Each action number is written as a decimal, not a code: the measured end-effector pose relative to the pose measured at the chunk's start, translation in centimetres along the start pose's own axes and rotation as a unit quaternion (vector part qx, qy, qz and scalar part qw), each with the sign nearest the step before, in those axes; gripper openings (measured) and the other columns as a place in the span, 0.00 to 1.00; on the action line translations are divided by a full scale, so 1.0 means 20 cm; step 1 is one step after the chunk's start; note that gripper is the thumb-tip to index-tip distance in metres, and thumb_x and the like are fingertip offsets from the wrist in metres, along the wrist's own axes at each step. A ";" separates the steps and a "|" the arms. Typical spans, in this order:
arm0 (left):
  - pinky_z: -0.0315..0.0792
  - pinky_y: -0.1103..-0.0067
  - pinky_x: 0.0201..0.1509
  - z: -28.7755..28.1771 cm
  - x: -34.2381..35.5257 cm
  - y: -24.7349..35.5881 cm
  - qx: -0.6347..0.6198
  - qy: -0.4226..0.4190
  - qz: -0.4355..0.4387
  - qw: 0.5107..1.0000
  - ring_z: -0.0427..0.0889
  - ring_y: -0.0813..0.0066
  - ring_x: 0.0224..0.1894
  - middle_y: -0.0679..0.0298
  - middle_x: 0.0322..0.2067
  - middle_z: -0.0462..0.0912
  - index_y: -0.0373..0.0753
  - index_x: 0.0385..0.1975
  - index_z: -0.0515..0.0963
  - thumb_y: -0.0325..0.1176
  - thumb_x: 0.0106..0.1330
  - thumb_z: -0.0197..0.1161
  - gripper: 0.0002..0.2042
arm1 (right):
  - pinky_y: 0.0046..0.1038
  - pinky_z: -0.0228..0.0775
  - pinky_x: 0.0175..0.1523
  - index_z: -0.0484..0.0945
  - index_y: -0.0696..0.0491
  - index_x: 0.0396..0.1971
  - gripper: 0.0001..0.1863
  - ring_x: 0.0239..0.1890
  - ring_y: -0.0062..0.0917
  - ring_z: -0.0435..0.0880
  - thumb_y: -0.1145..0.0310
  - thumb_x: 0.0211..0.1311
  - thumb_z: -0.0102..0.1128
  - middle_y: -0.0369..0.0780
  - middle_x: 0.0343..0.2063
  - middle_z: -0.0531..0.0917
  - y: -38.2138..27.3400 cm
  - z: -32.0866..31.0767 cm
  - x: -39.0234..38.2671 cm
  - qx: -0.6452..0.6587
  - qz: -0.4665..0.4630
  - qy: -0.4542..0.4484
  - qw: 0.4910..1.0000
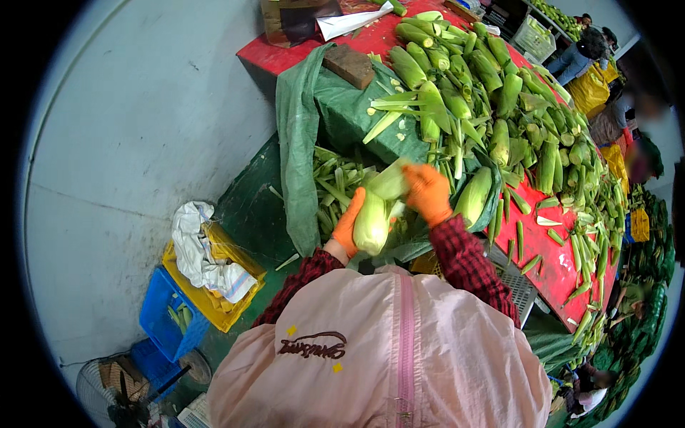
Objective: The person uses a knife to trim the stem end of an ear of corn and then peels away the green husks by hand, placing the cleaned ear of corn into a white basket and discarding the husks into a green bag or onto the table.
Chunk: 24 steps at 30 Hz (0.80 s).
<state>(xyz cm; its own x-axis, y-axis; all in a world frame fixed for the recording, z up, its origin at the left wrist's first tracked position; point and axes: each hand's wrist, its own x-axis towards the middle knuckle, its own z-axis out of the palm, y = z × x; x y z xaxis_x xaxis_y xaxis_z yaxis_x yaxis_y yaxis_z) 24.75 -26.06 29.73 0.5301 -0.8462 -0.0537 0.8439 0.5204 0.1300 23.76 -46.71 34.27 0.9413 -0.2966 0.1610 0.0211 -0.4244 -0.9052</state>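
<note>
My left hand (347, 227), in an orange glove, is closed around the side of a pale green ear of corn (372, 227). The ear is tilted, its rounded end toward me. My right hand (427, 191), also in an orange glove, grips a light green husk leaf (390, 180) at the ear's far end; the leaf is smeared by motion. Below both hands lies a heap of loose husks (330, 187) inside an open green sack (300, 157). Another husked-looking ear (473, 197) rests on the sack's edge to the right of my right hand.
A red table (531, 239) carries a large pile of corn ears (492, 93) and cut pieces. A brown block (349, 66) weighs on the sack's far edge. At left stand yellow (214, 274) and blue crates (168, 314). Other people (581, 57) are at far right.
</note>
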 end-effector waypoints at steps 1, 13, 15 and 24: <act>0.80 0.65 0.49 0.01 -0.04 -0.01 0.015 0.014 0.010 1.000 0.80 0.63 0.51 0.57 0.56 0.76 0.45 0.65 0.64 0.59 0.70 0.49 0.31 | 0.26 0.70 0.24 0.83 0.51 0.43 0.13 0.19 0.22 0.80 0.61 0.63 0.61 0.39 0.24 0.84 -0.01 -0.07 0.08 -0.005 0.062 0.033 0.998; 0.73 0.77 0.50 0.03 0.05 0.02 0.390 0.251 0.114 0.878 0.78 0.71 0.47 0.60 0.53 0.76 0.38 0.63 0.66 0.56 0.66 0.59 0.32 | 0.21 0.67 0.19 0.79 0.61 0.39 0.28 0.17 0.20 0.76 0.49 0.54 0.69 0.37 0.23 0.80 -0.16 0.12 -0.12 0.172 0.322 -0.187 0.912; 0.72 0.76 0.51 0.03 0.08 0.05 0.438 0.293 0.097 0.844 0.78 0.72 0.46 0.61 0.50 0.78 0.37 0.60 0.69 0.56 0.65 0.60 0.32 | 0.22 0.65 0.18 0.79 0.61 0.37 0.27 0.12 0.20 0.74 0.50 0.54 0.69 0.38 0.20 0.80 -0.20 0.11 -0.13 0.132 0.310 -0.181 0.924; 0.71 0.77 0.50 0.10 0.14 -0.02 0.445 0.260 0.105 0.851 0.77 0.74 0.44 0.63 0.45 0.80 0.36 0.55 0.74 0.56 0.63 0.62 0.30 | 0.26 0.66 0.18 0.79 0.61 0.30 0.12 0.13 0.24 0.76 0.68 0.49 0.62 0.40 0.18 0.79 -0.18 0.01 -0.12 0.093 0.308 -0.166 0.932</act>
<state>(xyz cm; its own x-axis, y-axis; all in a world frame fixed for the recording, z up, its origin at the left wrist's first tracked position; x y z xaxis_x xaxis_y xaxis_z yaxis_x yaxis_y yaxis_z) 25.66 -28.86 31.60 0.8212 -0.4607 -0.3367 0.4522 0.1656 0.8764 21.47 -44.38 37.03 0.8460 -0.1402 -0.5145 -0.5287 -0.0955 -0.8434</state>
